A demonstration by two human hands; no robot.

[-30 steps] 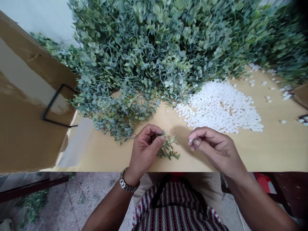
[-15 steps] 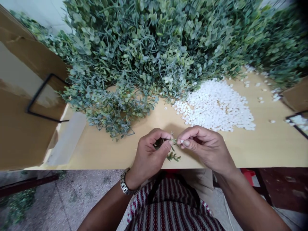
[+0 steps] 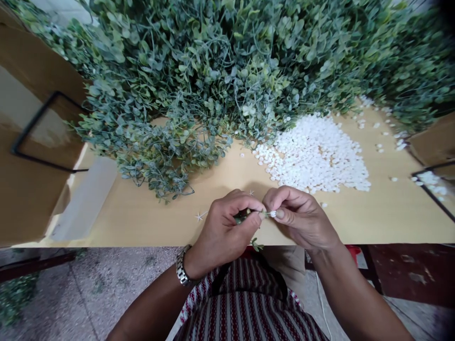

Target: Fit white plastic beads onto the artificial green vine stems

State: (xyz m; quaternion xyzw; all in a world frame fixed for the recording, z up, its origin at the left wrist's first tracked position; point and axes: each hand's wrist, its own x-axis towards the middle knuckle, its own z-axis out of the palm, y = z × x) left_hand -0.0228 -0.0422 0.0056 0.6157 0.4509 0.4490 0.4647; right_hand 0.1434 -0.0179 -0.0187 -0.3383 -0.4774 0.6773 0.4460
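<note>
Near the table's front edge, my left hand (image 3: 232, 222) pinches a thin green leafy sprig (image 3: 256, 245), whose leaves hang below the fingers. One stem tip pokes out toward the right. My right hand (image 3: 302, 215) closes its thumb and forefinger on a small white bead-like piece (image 3: 273, 214), which sits at that stem tip. The two hands almost meet. Just beyond them lies a loose heap of similar small white pieces (image 3: 316, 156). A thin star-shaped end (image 3: 199, 216) shows on the table left of my left hand.
A large mass of green artificial foliage (image 3: 220, 61) covers the back of the table (image 3: 156, 218). Cardboard (image 3: 31, 189) with a black wire frame (image 3: 26, 128) stands at the left. At the right is another black frame (image 3: 435, 192) with white pieces around it.
My hands have come closer together, and the white piece now meets the stem tip. The sprig's leaves hang lower. The whole view has shifted slightly.
</note>
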